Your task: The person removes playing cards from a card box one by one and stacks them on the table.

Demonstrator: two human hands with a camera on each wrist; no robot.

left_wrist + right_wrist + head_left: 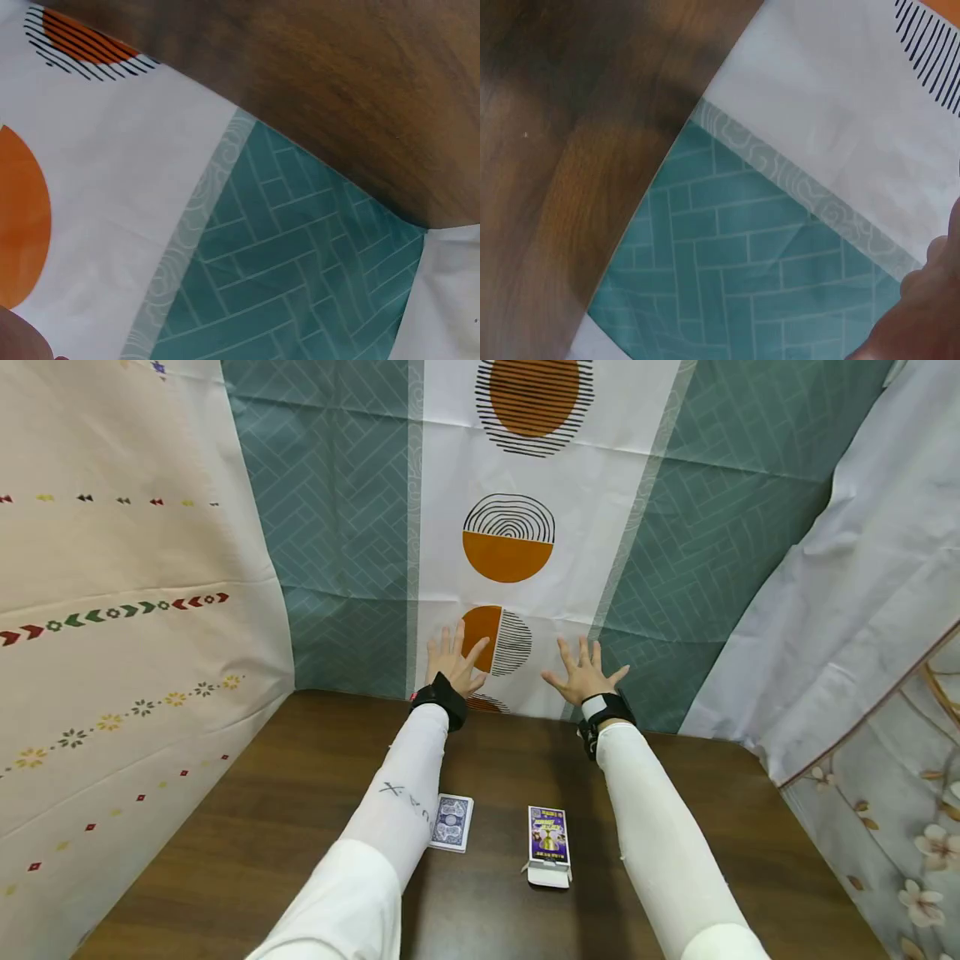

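Dark wood-grain table [285, 810] takes up the whole lower part of the head view, and nearest to the camera on it sit two things: a deck of cards [452, 822] with a blue patterned back, lying flat and partly tucked under the left sleeve [397, 810], and just to its right, a little apart, a purple card box [548, 845] with its white flap hanging open toward the near edge. Both arms in white sleeves stretch out past them, so the cards and box are well behind the hands. Each wrist has a black strap on it. Further out, near the table's far edge, the left hand [452, 662] and right hand [584, 673] are both raised with fingers spread wide, palms facing away, holding nothing at all. Behind them hangs a backdrop cloth [352, 527] with teal brick pattern, a white stripe and orange half circles. Wrist views only show that cloth, the table edge and a blurry bit of skin.
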